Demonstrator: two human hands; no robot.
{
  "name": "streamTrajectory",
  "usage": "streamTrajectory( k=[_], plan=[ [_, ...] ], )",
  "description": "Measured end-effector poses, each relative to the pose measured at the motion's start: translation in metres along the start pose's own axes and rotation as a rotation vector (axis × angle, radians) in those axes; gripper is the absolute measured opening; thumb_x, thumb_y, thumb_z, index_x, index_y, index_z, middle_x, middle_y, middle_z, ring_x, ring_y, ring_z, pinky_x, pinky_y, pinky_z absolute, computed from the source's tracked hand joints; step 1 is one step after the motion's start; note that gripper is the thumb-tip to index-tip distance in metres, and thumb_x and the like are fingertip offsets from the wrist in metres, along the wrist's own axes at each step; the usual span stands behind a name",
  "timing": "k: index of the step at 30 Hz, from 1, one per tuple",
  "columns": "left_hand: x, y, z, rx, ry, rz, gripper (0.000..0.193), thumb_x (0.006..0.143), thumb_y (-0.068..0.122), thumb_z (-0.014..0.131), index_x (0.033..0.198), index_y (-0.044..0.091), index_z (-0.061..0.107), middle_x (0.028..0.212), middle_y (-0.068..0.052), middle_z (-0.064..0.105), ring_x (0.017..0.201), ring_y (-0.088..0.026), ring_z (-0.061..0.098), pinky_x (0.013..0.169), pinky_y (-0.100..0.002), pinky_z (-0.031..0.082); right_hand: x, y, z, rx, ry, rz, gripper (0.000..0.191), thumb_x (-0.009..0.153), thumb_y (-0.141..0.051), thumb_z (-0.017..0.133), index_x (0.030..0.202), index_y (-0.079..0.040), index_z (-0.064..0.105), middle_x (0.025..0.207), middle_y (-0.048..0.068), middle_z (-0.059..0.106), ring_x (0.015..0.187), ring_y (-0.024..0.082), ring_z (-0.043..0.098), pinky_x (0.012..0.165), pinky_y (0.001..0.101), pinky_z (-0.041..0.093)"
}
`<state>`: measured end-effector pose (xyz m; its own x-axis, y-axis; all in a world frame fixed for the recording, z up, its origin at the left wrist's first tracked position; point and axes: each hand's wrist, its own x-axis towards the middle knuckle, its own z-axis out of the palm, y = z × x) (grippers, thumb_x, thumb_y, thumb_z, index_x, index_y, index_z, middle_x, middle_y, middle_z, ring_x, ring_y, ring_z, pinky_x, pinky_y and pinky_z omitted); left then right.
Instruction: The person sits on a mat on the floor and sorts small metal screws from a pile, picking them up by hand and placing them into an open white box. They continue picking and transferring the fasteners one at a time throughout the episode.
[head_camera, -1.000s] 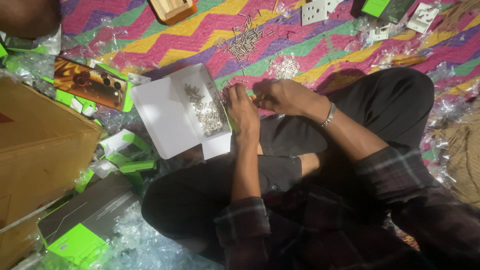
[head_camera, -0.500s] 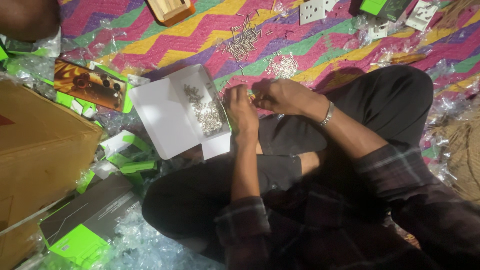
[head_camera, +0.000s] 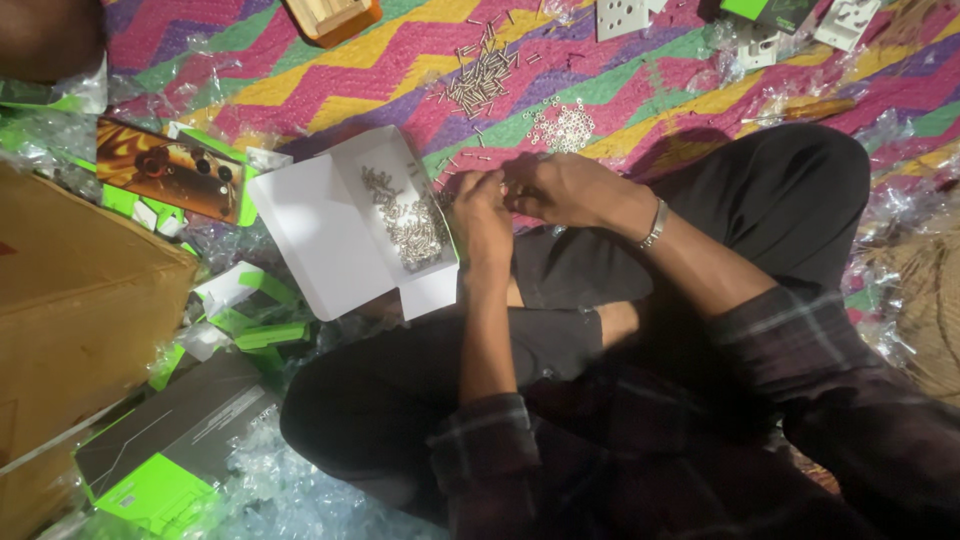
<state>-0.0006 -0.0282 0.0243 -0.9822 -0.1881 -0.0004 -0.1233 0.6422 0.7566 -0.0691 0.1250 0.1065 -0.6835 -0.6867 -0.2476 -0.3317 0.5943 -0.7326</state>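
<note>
Hands meet beside an open white box of small metal parts.

Nearest, the person's crossed legs and plaid sleeves fill the lower frame; a grey-and-green carton (head_camera: 175, 450) at near left is cut off by the edge, and a brown cardboard box (head_camera: 70, 330) runs out of the left side. The left hand (head_camera: 482, 215) rests its curled fingers against the right edge of the white box (head_camera: 330, 230), just beside the heap of screws (head_camera: 410, 225) inside. The right hand (head_camera: 565, 188), with a bracelet at the wrist, has its fingers bent and touching the left hand's fingertips; whatever they pinch is too small to make out. Farther off on the zigzag mat (head_camera: 300, 80) lie loose pins (head_camera: 480, 80) and a cluster of washers (head_camera: 565, 125); white plates at the far edge are cropped.
</note>
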Motion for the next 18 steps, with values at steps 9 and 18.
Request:
streamTrajectory(
  k=[9, 18],
  plan=[
    [-0.0011, 0.0061, -0.0035, 0.078, -0.049, 0.028, 0.030, 0.082, -0.006, 0.068, 0.106, 0.007, 0.077, 0.107, -0.011, 0.072, 0.088, -0.032, 0.073, 0.078, -0.041, 0.058, 0.0002, 0.0066, 0.0045, -0.068, -0.054, 0.072, 0.023, 0.092, -0.024, 0.069, 0.101, -0.003, 0.071, 0.081, 0.022, 0.069, 0.075, 0.040, 0.069, 0.068, 0.0490, 0.054],
    [0.0010, 0.0107, 0.0003, 0.241, -0.095, 0.065, 0.028, 0.083, -0.002, 0.070, 0.110, 0.003, 0.066, 0.120, -0.015, 0.063, 0.105, -0.038, 0.067, 0.085, -0.048, 0.055, -0.0005, 0.0054, 0.0024, -0.086, -0.067, 0.064, 0.026, 0.090, -0.024, 0.069, 0.106, -0.004, 0.069, 0.087, 0.024, 0.069, 0.082, 0.042, 0.068, 0.071, 0.0516, 0.053]
  ],
)
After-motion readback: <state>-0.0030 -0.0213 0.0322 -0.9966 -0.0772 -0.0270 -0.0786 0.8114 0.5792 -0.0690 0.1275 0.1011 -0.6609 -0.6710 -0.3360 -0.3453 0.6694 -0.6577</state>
